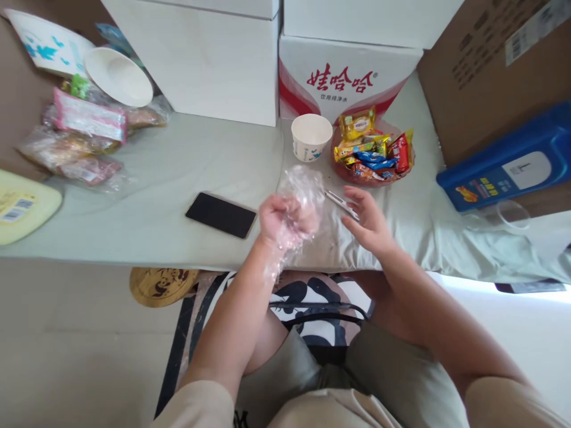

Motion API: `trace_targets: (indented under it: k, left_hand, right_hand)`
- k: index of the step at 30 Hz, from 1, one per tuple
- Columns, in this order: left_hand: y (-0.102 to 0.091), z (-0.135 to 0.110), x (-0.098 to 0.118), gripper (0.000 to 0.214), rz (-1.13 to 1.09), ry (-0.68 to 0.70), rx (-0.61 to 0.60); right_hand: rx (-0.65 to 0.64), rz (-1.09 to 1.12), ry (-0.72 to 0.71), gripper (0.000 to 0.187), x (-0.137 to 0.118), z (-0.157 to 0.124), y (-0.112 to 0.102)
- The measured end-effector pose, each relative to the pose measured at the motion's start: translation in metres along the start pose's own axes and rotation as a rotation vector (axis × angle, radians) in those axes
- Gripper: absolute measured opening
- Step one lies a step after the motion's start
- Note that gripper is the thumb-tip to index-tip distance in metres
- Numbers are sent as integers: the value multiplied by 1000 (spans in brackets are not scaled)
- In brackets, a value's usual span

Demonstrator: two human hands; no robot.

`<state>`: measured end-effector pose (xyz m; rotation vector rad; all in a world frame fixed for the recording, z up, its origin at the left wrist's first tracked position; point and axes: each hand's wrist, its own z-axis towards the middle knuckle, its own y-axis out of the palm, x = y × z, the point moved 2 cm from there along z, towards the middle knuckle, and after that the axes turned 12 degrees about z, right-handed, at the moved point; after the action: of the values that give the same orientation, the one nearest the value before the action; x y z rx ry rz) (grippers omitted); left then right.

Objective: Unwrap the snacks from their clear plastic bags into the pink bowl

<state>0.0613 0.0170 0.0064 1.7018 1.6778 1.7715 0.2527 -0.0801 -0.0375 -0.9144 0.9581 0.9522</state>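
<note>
My left hand (pixel 285 220) is closed in a fist with crumpled clear plastic film (pixel 307 184) bunched about it. The film spreads above the knuckles and trails down past the wrist. To its right, my right hand (pixel 368 221) is empty, with fingers apart and curved. A slim silver pen-like item (pixel 338 201) lies on the cloth by the right fingertips; part of it may be hidden. Left of my fist, a black phone (pixel 222 214) lies flat. Beyond my hands stands a white paper cup (pixel 311 138), beside a reddish bowl (pixel 357 176) heaped with wrapped snacks (pixel 375 148).
White boxes (pixel 223 59) line the back of the cloth-covered table (pixel 156 178). At left are bagged snacks (pixel 84 131), paper bowls (pixel 118 76) and a pale yellow bottle (pixel 27 205). A blue bottle (pixel 504 163) and a clear plastic cup (pixel 508 215) lie at right.
</note>
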Motion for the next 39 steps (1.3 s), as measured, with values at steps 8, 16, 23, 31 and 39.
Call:
trace_targets:
  k: [8, 16, 23, 31, 39]
  left_hand:
    - [21, 23, -54, 52, 119, -227, -248]
    - [10, 53, -5, 54, 204, 9, 9]
    - [-12, 64, 24, 32, 579, 116, 391]
    - [-27, 61, 8, 44, 895, 194, 542]
    - [-35, 44, 21, 68, 1019, 474, 552]
  right_hand:
    - [-123, 736, 409, 77, 17, 1, 20]
    - [10, 971, 550, 35, 18, 18, 3]
    - [305, 857, 438, 41, 19, 19, -22]
    - [513, 613, 466, 38, 25, 13, -39]
    - [542, 419, 219, 62, 19, 0, -47]
